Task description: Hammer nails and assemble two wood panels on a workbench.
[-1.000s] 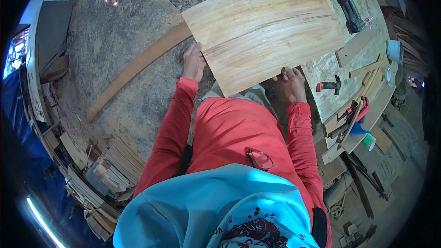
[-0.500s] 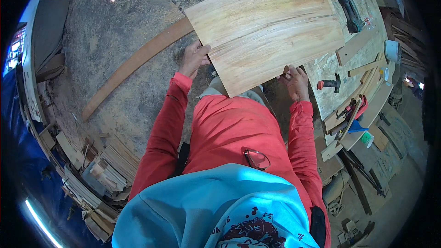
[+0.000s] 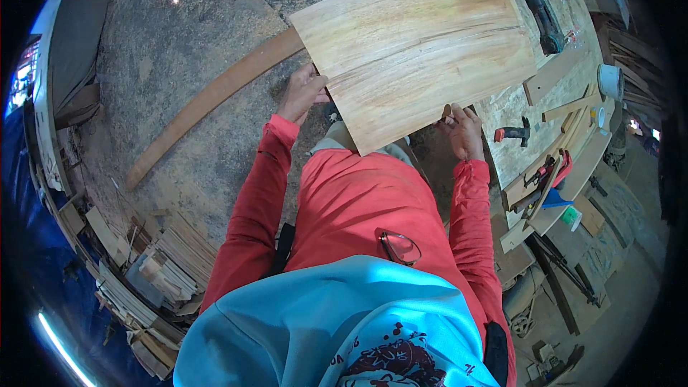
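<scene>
A broad pale wooden panel point(image 3: 416, 50) with darker grain streaks lies in front of my body, its near corner over my lap. Gripping its left edge is my left hand point(image 3: 303, 93), thumb on top and the other fingers partly hidden beneath. My right hand point(image 3: 462, 131) pinches the near edge toward the right corner, its fingertips curled at the rim. From under the panel's far left side a long narrow brown board point(image 3: 215, 104) runs out toward the lower left.
At right stands a workbench point(image 3: 505, 147) with a hammer point(image 3: 513, 132), a dark power tool point(image 3: 546, 25), wood strips point(image 3: 570, 129), a white round tub point(image 3: 610, 81) and a red-handled tool point(image 3: 562, 168). Stacked wood offcuts point(image 3: 172, 261) lie at lower left on the dusty floor point(image 3: 179, 50).
The panel has shifted very slightly toward me, its near corner a little lower. Both hands keep their places on its edges.
</scene>
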Demonstrator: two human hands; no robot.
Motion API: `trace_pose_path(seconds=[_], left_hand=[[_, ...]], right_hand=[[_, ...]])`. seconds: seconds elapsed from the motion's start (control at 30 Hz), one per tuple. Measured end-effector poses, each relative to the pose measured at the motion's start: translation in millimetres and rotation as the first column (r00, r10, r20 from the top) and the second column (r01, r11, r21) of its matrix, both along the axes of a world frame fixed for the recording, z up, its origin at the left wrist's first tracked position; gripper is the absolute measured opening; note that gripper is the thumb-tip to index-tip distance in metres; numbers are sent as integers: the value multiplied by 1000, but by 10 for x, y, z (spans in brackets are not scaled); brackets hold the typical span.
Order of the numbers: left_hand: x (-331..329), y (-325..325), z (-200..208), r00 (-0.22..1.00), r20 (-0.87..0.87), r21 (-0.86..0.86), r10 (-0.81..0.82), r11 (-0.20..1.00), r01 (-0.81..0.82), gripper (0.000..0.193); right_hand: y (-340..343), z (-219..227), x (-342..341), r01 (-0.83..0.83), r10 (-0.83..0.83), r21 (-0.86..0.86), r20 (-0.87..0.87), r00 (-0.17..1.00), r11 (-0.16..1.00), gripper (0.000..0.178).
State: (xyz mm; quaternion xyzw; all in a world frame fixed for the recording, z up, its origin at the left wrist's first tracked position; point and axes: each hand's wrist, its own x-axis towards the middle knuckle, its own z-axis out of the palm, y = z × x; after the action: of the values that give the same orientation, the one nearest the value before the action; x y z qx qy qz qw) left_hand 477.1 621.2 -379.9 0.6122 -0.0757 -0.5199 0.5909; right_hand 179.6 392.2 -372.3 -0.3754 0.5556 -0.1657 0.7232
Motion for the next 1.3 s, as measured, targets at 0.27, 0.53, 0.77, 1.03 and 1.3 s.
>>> trace_pose_path(seconds=[0.27,0.53,0.77,1.03,1.3], left_hand=[[-27,15,-90,999,-28,-51,36,998,-37,37],[-25,1,-50,999,-17,-34,33,999,-33,37],[-12,23,-79,1000,4,-32,13,999,-12,43],[-46,43,-111,1000,-17,-51,1,999,-2,45],[-59,-31,-22,999,-17,-37,41,998,-41,45]], right_hand=[[11,43,6,6,-5,28,-23,1000,1000,23],[14,86,41,22,-22,23,-12,1000,999,22],[1,33,10,15,-15,10,-5,1000,1000,24],[7,-76,-56,16,-17,31,26,1000,999,24],[4,17,19,29,-29,16,1,1000,999,23]])
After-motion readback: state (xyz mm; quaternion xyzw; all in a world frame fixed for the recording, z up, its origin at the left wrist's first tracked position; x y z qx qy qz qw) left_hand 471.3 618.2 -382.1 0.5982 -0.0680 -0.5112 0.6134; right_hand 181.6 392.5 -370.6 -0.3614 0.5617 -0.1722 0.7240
